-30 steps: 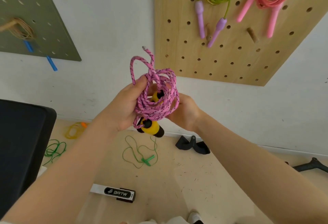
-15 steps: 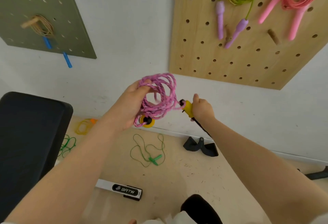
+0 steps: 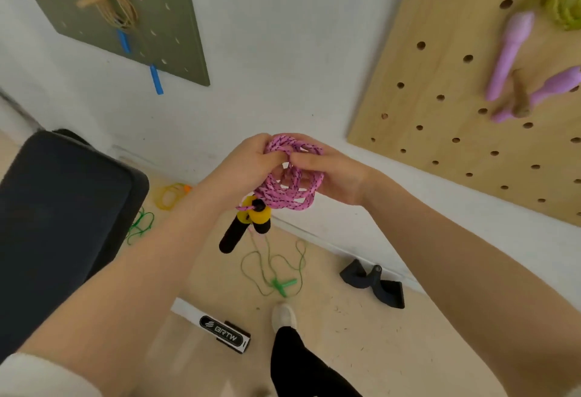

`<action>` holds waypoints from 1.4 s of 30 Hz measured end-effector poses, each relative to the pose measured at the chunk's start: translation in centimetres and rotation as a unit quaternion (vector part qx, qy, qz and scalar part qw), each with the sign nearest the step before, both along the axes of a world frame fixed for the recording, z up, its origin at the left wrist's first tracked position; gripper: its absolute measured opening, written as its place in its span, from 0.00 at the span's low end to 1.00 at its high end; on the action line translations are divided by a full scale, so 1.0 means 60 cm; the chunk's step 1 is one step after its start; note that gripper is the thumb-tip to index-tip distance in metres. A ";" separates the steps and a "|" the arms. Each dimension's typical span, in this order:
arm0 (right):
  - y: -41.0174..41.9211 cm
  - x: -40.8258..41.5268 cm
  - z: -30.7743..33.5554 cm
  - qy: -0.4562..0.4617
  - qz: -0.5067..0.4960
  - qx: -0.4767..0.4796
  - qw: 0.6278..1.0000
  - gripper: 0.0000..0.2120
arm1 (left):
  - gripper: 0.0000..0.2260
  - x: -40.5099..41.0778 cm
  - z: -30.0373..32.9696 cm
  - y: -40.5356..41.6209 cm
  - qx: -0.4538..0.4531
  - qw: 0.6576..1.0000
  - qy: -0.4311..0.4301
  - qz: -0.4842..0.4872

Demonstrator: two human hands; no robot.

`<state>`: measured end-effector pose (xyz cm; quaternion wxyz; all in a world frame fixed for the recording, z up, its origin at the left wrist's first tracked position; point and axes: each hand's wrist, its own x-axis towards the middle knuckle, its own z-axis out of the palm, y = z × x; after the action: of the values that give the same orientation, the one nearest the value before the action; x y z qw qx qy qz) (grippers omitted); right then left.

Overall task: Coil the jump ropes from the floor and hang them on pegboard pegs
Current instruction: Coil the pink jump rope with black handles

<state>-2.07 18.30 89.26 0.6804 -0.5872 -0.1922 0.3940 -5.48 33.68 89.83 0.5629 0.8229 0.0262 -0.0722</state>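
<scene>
Between the two hands, in mid-air before the white wall, sits the pink jump rope (image 3: 290,182), wound into a loose coil. Its two yellow-and-black handles (image 3: 243,225) hang below the coil, close together. The left hand (image 3: 245,163) grips the upper left of the coil, fingers curled tightly round the strands. The right hand (image 3: 333,173) meets it from the other side, thumb lying over the top strands and fingers tucked under the loops (how many strands each grip takes cannot be told). Up to the right hangs the wooden pegboard (image 3: 446,132), with purple handles (image 3: 509,53) against it. On the floor (image 3: 345,333) below lie a green rope (image 3: 273,270) and a yellow rope (image 3: 169,197).
</scene>
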 end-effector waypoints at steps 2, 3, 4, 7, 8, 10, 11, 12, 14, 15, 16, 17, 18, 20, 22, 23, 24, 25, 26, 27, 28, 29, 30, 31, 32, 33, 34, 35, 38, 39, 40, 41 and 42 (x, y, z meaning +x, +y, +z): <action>0.031 0.042 -0.001 -0.073 0.008 -0.094 0.993 0.16 | 0.04 0.032 0.000 0.026 0.000 0.999 0.018 0.048; 0.045 0.061 0.001 -0.121 -0.003 -0.146 0.982 0.17 | 0.04 0.046 0.002 0.039 -0.018 0.997 0.030 0.070; 0.057 0.078 0.006 -0.166 -0.012 -0.189 0.968 0.17 | 0.04 0.058 0.003 0.050 -0.043 0.995 0.038 0.083; 0.079 0.131 0.030 -0.281 -0.009 -0.237 0.930 0.11 | 0.06 0.082 0.008 0.071 -0.128 0.987 0.043 0.087; 0.084 0.151 0.041 -0.304 -0.017 -0.237 0.922 0.09 | 0.06 0.089 0.008 0.076 -0.143 0.985 0.033 0.088; 0.095 0.188 0.059 -0.332 -0.045 -0.224 0.915 0.07 | 0.07 0.101 0.008 0.084 -0.124 0.987 0.012 0.101; 0.102 0.203 0.066 -0.341 -0.052 -0.215 0.914 0.06 | 0.07 0.105 0.007 0.089 -0.114 0.987 0.005 0.116; 0.110 0.217 0.069 -0.342 -0.057 -0.206 0.915 0.06 | 0.08 0.110 0.006 0.094 -0.120 0.983 -0.001 0.136; 0.122 0.241 0.065 -0.280 -0.072 -0.198 0.937 0.07 | 0.08 0.118 0.002 0.102 -0.171 0.969 -0.011 0.177; 0.128 0.250 0.060 -0.227 -0.075 -0.197 0.951 0.07 | 0.07 0.122 -0.001 0.106 -0.179 0.965 -0.020 0.189; 0.135 0.258 0.053 -0.185 -0.077 -0.201 0.959 0.06 | 0.06 0.125 -0.004 0.109 -0.164 0.966 -0.032 0.195; 0.144 0.266 0.047 -0.169 -0.081 -0.210 0.960 0.07 | 0.06 0.129 -0.008 0.111 -0.149 0.967 -0.042 0.202; 0.154 0.273 0.041 -0.191 -0.086 -0.231 0.950 0.07 | 0.07 0.133 -0.012 0.114 -0.138 0.966 -0.051 0.213; 0.176 0.283 0.033 -0.294 -0.094 -0.279 0.910 0.08 | 0.06 0.144 -0.016 0.122 -0.114 0.963 -0.054 0.236; 0.198 0.288 0.031 -0.376 -0.101 -0.300 0.871 0.10 | 0.05 0.156 -0.019 0.136 -0.085 0.964 -0.057 0.247; 0.207 0.291 0.032 -0.419 -0.099 -0.305 0.850 0.11 | 0.05 0.163 -0.019 0.146 -0.072 0.965 -0.065 0.244; 0.214 0.293 0.036 -0.469 -0.092 -0.321 0.817 0.11 | 0.05 0.171 -0.018 0.156 -0.060 0.967 -0.074 0.237; 0.222 0.296 0.041 -0.541 -0.075 -0.358 0.757 0.12 | 0.05 0.179 -0.016 0.168 -0.047 0.968 -0.080 0.232; 0.230 0.300 0.050 -0.626 -0.049 -0.398 0.669 0.14 | 0.05 0.188 -0.016 0.181 -0.034 0.968 -0.087 0.233; 0.240 0.303 0.059 -0.694 -0.018 -0.408 0.593 0.16 | 0.05 0.198 -0.016 0.196 -0.024 0.966 -0.095 0.239; 0.255 0.308 0.066 -0.731 0.009 -0.386 0.563 0.17 | 0.05 0.209 -0.017 0.214 -0.014 0.963 -0.101 0.250; 0.272 0.314 0.074 -0.724 0.036 -0.351 0.592 0.17 | 0.06 0.219 -0.017 0.233 -0.008 0.959 -0.105 0.262; 0.291 0.321 0.082 -0.665 0.057 -0.302 0.681 0.17 | 0.06 0.230 -0.017 0.257 -0.011 0.956 -0.109 0.272; 0.313 0.331 0.088 -0.562 0.075 -0.236 0.789 0.16 | 0.06 0.240 -0.015 0.281 -0.021 0.954 -0.114 0.277; 0.336 0.344 0.091 -0.443 0.094 -0.168 0.876 0.16 | 0.06 0.249 -0.012 0.307 -0.033 0.952 -0.121 0.278; 0.361 0.358 0.090 -0.331 0.110 -0.104 0.931 0.15 | 0.06 0.259 -0.009 0.333 -0.044 0.951 -0.131 0.276; 0.387 0.375 0.085 -0.224 0.121 -0.038 0.966 0.14 | 0.06 0.269 -0.005 0.360 -0.050 0.950 -0.141 0.274; 0.418 0.393 0.076 -0.112 0.127 0.030 0.985 0.13 | 0.06 0.279 0.000 0.386 -0.058 0.948 -0.151 0.273; 0.527 0.433 0.054 0.170 0.146 0.147 0.963 0.15 | 0.06 0.310 0.006 0.473 -0.113 0.939 -0.170 0.276; 0.567 0.443 0.050 0.213 0.149 0.157 0.953 0.17 | 0.07 0.318 0.006 0.505 -0.146 0.934 -0.173 0.278; 0.607 0.451 0.049 0.228 0.143 0.158 0.950 0.17 | 0.08 0.325 0.004 0.540 -0.179 0.926 -0.176 0.283; 0.645 0.460 0.048 0.224 0.125 0.154 0.954 0.16 | 0.09 0.333 0.002 0.576 -0.211 0.916 -0.180 0.291; 0.683 0.470 0.050 0.212 0.100 0.142 0.962 0.15 | 0.10 0.343 -0.001 0.614 -0.239 0.904 -0.183 0.304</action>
<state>26.11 59.26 92.26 0.7391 -0.3657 -0.1556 0.5438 15.10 70.51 89.78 0.7320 0.6150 0.1534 0.2496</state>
